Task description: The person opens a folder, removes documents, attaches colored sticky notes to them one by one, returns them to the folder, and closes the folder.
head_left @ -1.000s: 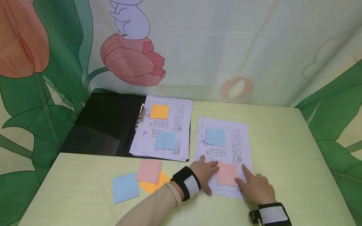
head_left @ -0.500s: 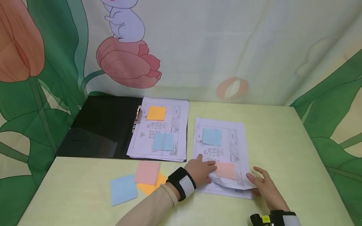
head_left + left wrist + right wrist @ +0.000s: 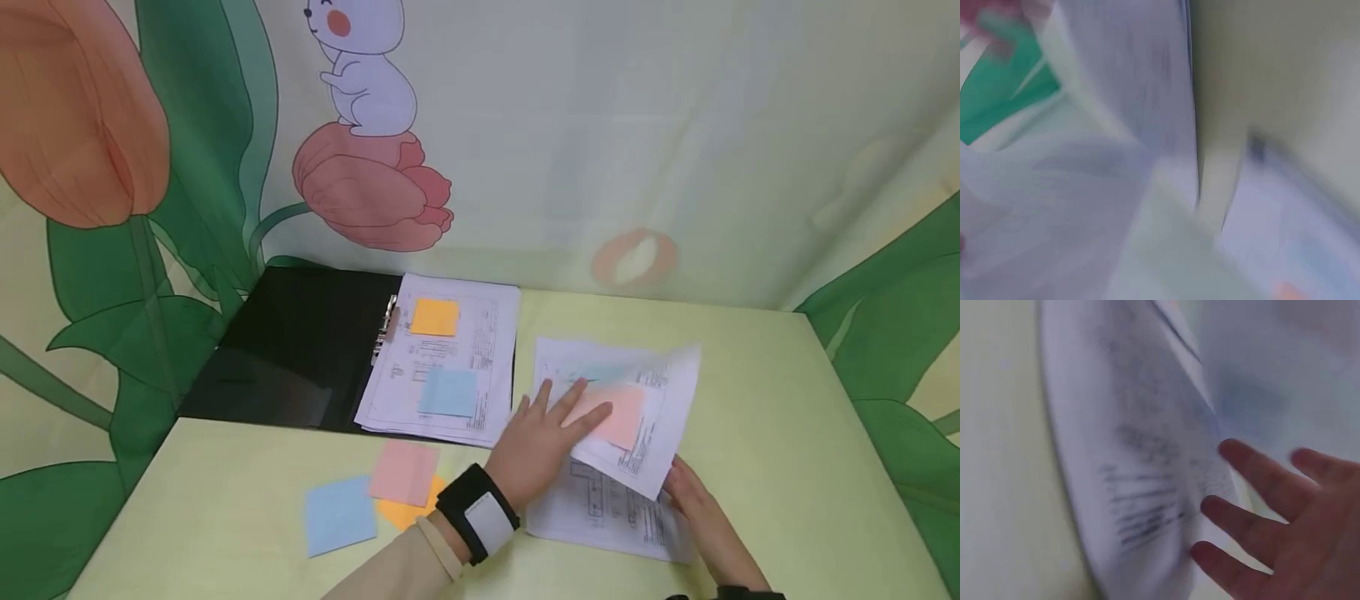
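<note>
A printed drawing sheet (image 3: 660,446) is raised at its right side and lower corner, lying over another printed sheet (image 3: 600,508). It bears a pink sticky note (image 3: 624,421) and a blue sticky note (image 3: 600,372) that is partly hidden. My left hand (image 3: 543,442) is over the sheet's left part, fingers spread, their tips overlapping the pink note. At the raised lower right corner is my right hand (image 3: 701,504). The right wrist view shows its fingers (image 3: 1263,475) straight and apart, close to the paper. In the left wrist view the sheet (image 3: 1054,219) is blurred.
An open black folder (image 3: 292,350) stands at the back left, with clipped sheets (image 3: 487,333) bearing an orange note (image 3: 435,317) and a blue note (image 3: 448,392). Loose blue (image 3: 341,517), pink (image 3: 405,472) and orange notes (image 3: 401,512) lie in front. A patterned curtain (image 3: 525,167) hangs behind the table.
The top sheet's lower edge has come up, and its right side now stands raised, uncovering the sheet below. My left hand has slid up over the pink note; my right hand has followed the corner.
</note>
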`<action>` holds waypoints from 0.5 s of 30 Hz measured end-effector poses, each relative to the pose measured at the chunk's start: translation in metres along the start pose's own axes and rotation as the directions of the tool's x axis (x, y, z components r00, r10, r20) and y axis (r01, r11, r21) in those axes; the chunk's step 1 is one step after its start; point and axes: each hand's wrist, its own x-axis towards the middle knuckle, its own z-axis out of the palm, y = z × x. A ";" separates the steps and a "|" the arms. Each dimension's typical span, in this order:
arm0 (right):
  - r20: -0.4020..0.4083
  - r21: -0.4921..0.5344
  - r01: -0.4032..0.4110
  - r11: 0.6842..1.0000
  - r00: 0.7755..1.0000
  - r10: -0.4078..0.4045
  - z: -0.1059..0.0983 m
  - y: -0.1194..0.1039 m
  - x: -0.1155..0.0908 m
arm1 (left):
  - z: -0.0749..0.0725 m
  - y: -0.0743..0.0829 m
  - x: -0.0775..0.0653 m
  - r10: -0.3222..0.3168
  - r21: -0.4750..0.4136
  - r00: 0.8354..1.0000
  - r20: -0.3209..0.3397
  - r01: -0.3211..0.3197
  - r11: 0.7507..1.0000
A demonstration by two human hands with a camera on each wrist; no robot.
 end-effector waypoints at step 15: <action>-0.030 -0.169 0.015 0.986 0.999 -0.021 0.016 0.018 -0.004 | 0.024 -0.139 -0.062 -0.156 0.216 0.976 0.155 0.121 0.969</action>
